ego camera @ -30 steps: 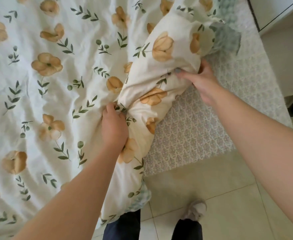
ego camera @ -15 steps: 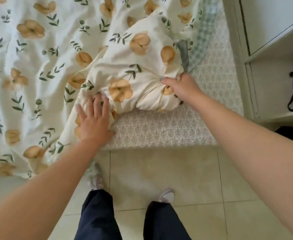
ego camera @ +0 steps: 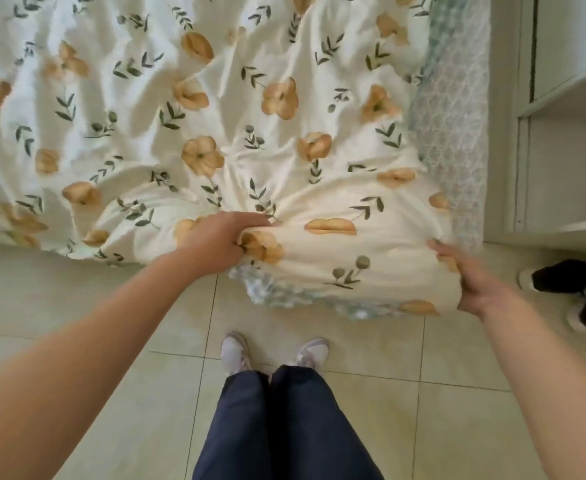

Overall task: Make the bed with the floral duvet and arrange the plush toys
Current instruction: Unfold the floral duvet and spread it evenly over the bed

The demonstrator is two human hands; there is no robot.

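Floral duvet (ego camera: 284, 150) spread across bed, near right corner hanging off near edge above tiled floor (ego camera: 111, 341). Left hand (ego camera: 215, 242) fisted tight on a bunched fold by that edge. Right hand (ego camera: 475, 282) at corner's right side, thumb on top, fingers tucked under fabric, clamping it. No plush toys in view.

Likely risks:
- Pulling too hard toward near side, dragging far edge short.
- Uneven tug from the off-centre left grip, skewing cover and baring more patterned sheet (ego camera: 457, 98) at right.
- Corner sagging to floor, catching under shoes (ego camera: 236, 355).

No brands, labels or readable writing anywhere.
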